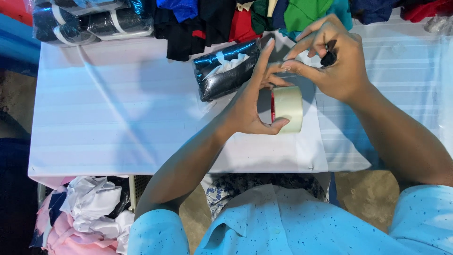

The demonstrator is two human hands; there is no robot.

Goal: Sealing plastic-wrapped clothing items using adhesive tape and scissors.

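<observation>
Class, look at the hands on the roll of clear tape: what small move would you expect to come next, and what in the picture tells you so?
Probably peeling the tape's free end off the roll. The left hand grips the roll of clear tape, while the right hand, also holding a small black object, pinches at the roll's top edge. A wrapped black bundle lies beside them.

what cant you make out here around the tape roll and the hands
- Head view: the free end of the tape roll is hidden under the right hand fingertips.
- The small black object in the right hand is mostly covered by fingers; its kind is unclear.
- The wrapped black bundle has its contents blurred by glossy plastic.
- The left hand covers the roll's near face.
</observation>
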